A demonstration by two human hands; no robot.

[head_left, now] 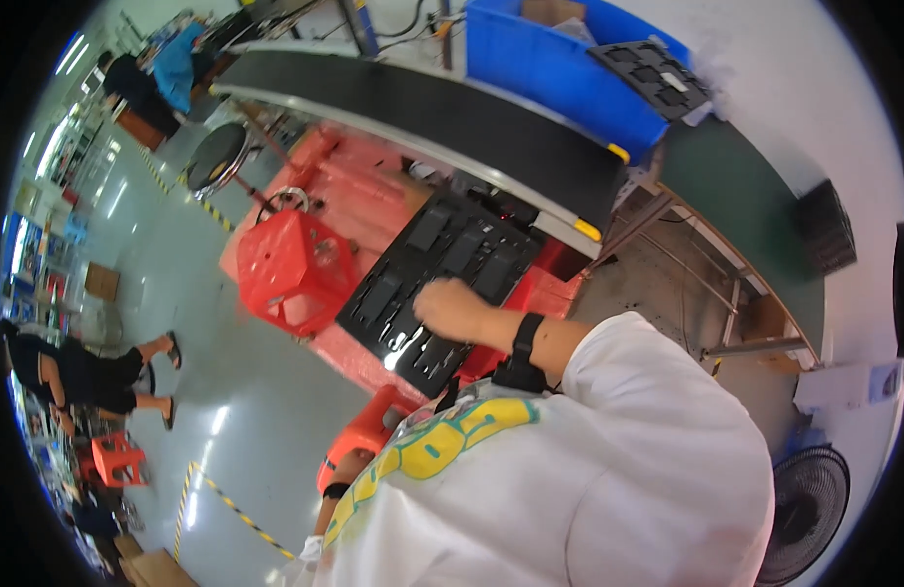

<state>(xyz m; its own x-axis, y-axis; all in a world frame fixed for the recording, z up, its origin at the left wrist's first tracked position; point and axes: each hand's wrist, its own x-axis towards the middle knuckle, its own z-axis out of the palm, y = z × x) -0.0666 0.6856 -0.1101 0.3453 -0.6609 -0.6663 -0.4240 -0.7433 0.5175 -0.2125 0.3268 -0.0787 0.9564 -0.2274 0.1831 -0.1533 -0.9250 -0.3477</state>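
My right hand is over a black molded tray with shaped recesses and dark flat parts in it. Its fingers are curled closed, and whatever they may hold is hidden. A black band circles that wrist. Lower down, my left hand is closed against the edge of a red plastic stool close to my body; its fingertips are partly hidden. The tray lies on a red wrapped surface, beside another red plastic stool.
A black conveyor belt runs beyond the tray. Behind it stands a blue bin with another black tray on its rim. A green table is at right, a fan lower right. A person walks at left.
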